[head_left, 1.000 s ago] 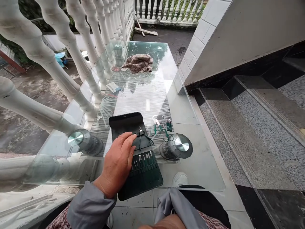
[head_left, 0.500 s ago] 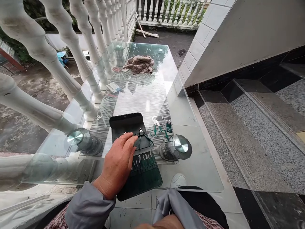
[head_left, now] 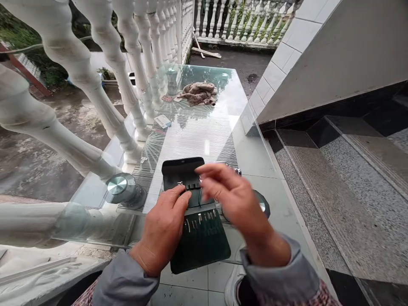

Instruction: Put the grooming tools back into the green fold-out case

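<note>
An open dark green manicure case (head_left: 200, 250) lies across the near edge of the glass table, with several slim metal tools (head_left: 207, 216) in its lower panel. My left hand (head_left: 165, 225) grips the case's left side, fingers together, close to a small metal tool (head_left: 180, 183) at the loops. Over the right part of the case is my right hand (head_left: 232, 197), smeared by motion, its fingers bent near the nippers (head_left: 200, 199). Whether those fingers hold the nippers cannot be made out. Nail clippers (head_left: 237, 171) show partly behind the right hand.
The glass table (head_left: 255, 157) stands between white balusters (head_left: 127, 85) and stone steps (head_left: 344, 178). A crumpled brown cloth (head_left: 199, 93) and a small packet (head_left: 162, 121) lie farther back. A round metal-topped table leg (head_left: 117, 185) is at left, another partly behind my right arm.
My right hand has risen from the bottom of the view to the case and now covers the scissors' area. My left hand stays at the case's left side. The view has shifted slightly.
</note>
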A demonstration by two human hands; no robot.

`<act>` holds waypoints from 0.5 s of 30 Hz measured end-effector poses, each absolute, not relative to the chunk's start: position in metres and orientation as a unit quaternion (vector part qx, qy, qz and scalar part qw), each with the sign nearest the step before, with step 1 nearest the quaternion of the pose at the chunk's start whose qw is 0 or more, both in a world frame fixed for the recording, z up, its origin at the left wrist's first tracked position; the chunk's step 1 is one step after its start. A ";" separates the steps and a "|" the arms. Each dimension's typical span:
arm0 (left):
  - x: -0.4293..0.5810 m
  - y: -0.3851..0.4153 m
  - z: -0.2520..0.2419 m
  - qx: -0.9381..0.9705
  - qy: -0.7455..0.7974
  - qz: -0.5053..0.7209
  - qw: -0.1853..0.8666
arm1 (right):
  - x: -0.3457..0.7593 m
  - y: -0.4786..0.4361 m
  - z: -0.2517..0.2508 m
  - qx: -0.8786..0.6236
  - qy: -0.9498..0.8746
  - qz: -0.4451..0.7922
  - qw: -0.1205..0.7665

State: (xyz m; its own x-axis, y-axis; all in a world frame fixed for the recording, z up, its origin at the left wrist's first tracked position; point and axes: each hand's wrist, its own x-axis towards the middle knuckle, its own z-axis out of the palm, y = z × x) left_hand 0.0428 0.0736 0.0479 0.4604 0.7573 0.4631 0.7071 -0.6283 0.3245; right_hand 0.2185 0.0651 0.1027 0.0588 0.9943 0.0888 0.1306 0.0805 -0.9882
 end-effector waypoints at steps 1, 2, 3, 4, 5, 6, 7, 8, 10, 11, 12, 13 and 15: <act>0.040 0.074 0.050 0.860 0.418 0.291 0.030 | 0.234 0.077 0.089 -0.579 -0.529 0.370 0.498; 0.037 0.074 0.051 0.864 0.409 0.292 0.017 | 0.251 0.088 0.074 -0.647 -0.509 0.287 0.489; 0.035 0.075 0.053 0.865 0.405 0.296 0.008 | 0.268 0.098 0.060 -0.711 -0.489 0.210 0.459; 0.034 0.075 0.054 0.864 0.404 0.300 0.002 | 0.284 0.105 0.046 -0.753 -0.491 0.165 0.405; 0.032 0.076 0.054 0.863 0.405 0.303 -0.001 | 0.297 0.110 0.034 -0.780 -0.504 0.139 0.345; 0.032 0.077 0.054 0.861 0.407 0.305 -0.003 | 0.307 0.113 0.025 -0.793 -0.524 0.120 0.288; 0.032 0.078 0.054 0.861 0.408 0.304 -0.003 | 0.313 0.115 0.018 -0.802 -0.536 0.097 0.245; 0.032 0.079 0.054 0.861 0.409 0.301 -0.002 | 0.316 0.115 0.013 -0.807 -0.547 0.078 0.210; 0.033 0.081 0.052 0.864 0.411 0.291 -0.001 | 0.314 0.116 0.009 -0.809 -0.564 0.046 0.159; 0.034 0.081 0.051 0.866 0.412 0.282 -0.002 | 0.312 0.116 0.009 -0.810 -0.569 0.035 0.140; 0.035 0.082 0.050 0.867 0.417 0.272 -0.005 | 0.309 0.116 0.011 -0.810 -0.572 0.028 0.124; 0.035 0.083 0.049 0.868 0.422 0.261 -0.011 | 0.307 0.116 0.012 -0.812 -0.572 0.024 0.109; 0.037 0.083 0.048 0.869 0.435 0.235 -0.027 | 0.305 0.117 0.016 -0.819 -0.566 0.026 0.086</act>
